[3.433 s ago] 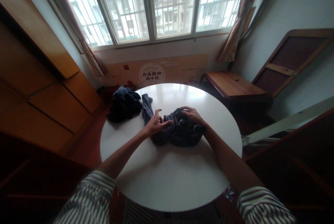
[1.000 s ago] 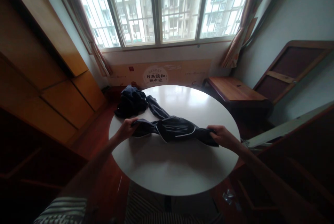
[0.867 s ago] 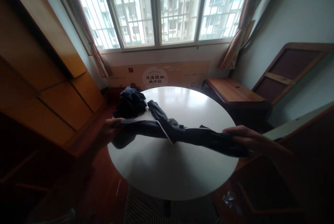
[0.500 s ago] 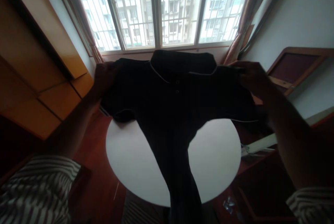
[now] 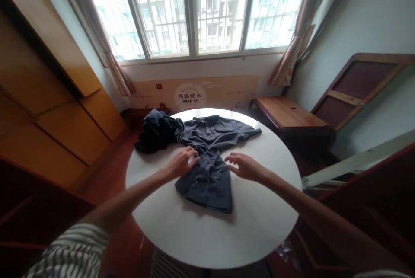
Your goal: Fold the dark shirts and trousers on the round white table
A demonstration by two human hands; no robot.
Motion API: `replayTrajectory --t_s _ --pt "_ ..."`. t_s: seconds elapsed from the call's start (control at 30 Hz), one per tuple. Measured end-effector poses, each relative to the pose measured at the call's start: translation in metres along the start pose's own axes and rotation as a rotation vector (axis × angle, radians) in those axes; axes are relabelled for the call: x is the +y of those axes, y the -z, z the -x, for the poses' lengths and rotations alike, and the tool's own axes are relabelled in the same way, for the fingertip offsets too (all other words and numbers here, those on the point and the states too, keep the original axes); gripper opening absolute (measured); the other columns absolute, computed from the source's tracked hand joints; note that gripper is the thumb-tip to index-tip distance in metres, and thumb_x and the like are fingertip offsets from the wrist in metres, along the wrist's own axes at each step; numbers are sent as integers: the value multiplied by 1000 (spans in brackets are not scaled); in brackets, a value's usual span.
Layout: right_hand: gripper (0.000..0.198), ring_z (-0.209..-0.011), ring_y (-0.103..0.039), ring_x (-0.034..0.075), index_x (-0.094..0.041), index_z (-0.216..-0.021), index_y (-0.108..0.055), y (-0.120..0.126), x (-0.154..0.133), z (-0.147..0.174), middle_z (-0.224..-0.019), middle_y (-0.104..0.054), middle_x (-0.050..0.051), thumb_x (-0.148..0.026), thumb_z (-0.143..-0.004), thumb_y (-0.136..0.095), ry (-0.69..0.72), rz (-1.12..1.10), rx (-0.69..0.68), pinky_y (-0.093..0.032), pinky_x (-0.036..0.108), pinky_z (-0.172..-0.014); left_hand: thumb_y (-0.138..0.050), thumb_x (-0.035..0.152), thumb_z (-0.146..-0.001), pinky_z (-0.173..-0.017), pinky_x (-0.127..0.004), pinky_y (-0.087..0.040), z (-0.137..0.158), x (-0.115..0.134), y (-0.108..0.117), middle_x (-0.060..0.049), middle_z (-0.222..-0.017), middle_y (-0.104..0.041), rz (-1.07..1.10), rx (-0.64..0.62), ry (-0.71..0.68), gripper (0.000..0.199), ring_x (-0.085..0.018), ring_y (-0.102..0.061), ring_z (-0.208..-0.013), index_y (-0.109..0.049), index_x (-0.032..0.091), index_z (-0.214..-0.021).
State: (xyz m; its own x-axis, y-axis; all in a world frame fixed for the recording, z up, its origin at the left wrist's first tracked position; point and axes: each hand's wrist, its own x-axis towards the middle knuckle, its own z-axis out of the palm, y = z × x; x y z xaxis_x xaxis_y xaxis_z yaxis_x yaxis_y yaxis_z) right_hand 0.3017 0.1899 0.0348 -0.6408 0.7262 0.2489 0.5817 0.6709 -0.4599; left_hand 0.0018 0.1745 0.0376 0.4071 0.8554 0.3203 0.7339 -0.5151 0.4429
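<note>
A dark polo shirt [image 5: 210,183] lies wrinkled on the round white table [image 5: 204,243]. Its collar is toward the window, its hem toward me, and the middle is gathered narrow. At the shirt's left edge is my left hand [image 5: 184,161], fingers loosely bent and thumb apart; whether the fingertips touch the cloth I cannot tell. My right hand [image 5: 245,167] hovers by the right edge with its fingers apart and nothing in them. Against the shirt's left sleeve side sits a bunched heap of dark cloth [image 5: 157,133].
Wooden cabinets [image 5: 65,135] stand at the left. Beyond the table are a printed cardboard panel [image 5: 194,92] and a barred window [image 5: 194,10]. At the right are a low wooden table [image 5: 288,111] and a wood-framed panel [image 5: 363,81] leaning on the wall.
The polo shirt, held up by its shoulders in both hands before, now rests on the table. Both hands have let go and moved down and inward to its middle.
</note>
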Motion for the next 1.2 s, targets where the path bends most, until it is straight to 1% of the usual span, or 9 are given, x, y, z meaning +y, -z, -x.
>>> replayTrajectory --t_s 0.17,0.4,0.53,0.6,0.7,0.87,0.97,1.07,1.2 --pt "27 -90 -65 23 -19 -113 -68 -38 -38 49 -100 -67 12 -24 -97 -47 40 49 -84 -51 33 -78 -77 58 -72 -104 -47 -45 62 25 -28 -20 -125 -61 -2 -48 219 77 -36 -58 -119 -57 13 -131" --pt "64 -88 -65 22 -27 -152 -37 -39 -45 36 -107 -67 9 -16 -91 -54 1 36 -87 -51 33 -79 -63 35 -89 -102 -41 -47 74 57 -26 -13 -126 -66 412 -139 159 50 -28 -61 -117 -54 19 -135" --pt "26 -82 -63 20 -22 -117 -67 -47 -43 26 -100 -65 9 -27 -95 -56 17 109 -85 -50 30 -73 -63 41 -90 -77 -30 -56 78 70 -25 -10 -114 -67 749 -162 229 56 -21 -68 -93 -45 22 -140" --pt "25 -80 -62 19 -19 -97 -71 -51 -40 27 -92 -63 8 -28 -99 -47 9 100 -49 -50 30 -73 -65 46 -89 -58 -23 -52 81 69 -23 -5 -100 -66 920 -133 314 58 -13 -65 -70 -43 24 -139" --pt "23 -100 -59 25 -18 -111 -68 -54 -40 33 -108 -63 12 -30 -96 -54 20 102 6 -50 38 -88 -68 50 -86 -45 -18 -43 89 63 -17 3 -80 -57 1047 -49 385 53 -6 -51 -50 -50 23 -128" --pt "87 -108 -54 33 -18 -151 -38 -57 -58 40 -120 -61 16 -45 -78 -76 -42 158 3 -47 50 -93 -74 48 -82 -48 -20 -50 102 58 -9 4 -76 -50 1104 3 409 47 -7 -52 -54 -56 20 -116" --pt "64 -97 -57 27 -23 -146 -46 -62 -67 34 -107 -63 11 -30 -86 -67 27 196 -40 -49 41 -85 -77 46 -79 -49 -21 -52 107 60 -12 3 -78 -51 1130 -7 425 46 -8 -53 -56 -57 19 -111" --pt "29 -88 -60 23 -18 -111 -70 -62 -64 27 -98 -64 12 -13 -88 -54 100 231 -71 -48 36 -80 -78 44 -78 -50 -22 -52 109 59 -13 3 -76 -51 1123 -8 427 44 -8 -53 -56 -59 18 -107" --pt "30 -82 -64 21 -19 -100 -73 -23 -46 38 -95 -69 11 -15 -93 -44 70 1 35 -50 34 -78 -76 42 -79 -45 -19 -46 117 46 -2 3 -74 -51 1030 80 482 37 -6 -49 -52 -61 17 -102"
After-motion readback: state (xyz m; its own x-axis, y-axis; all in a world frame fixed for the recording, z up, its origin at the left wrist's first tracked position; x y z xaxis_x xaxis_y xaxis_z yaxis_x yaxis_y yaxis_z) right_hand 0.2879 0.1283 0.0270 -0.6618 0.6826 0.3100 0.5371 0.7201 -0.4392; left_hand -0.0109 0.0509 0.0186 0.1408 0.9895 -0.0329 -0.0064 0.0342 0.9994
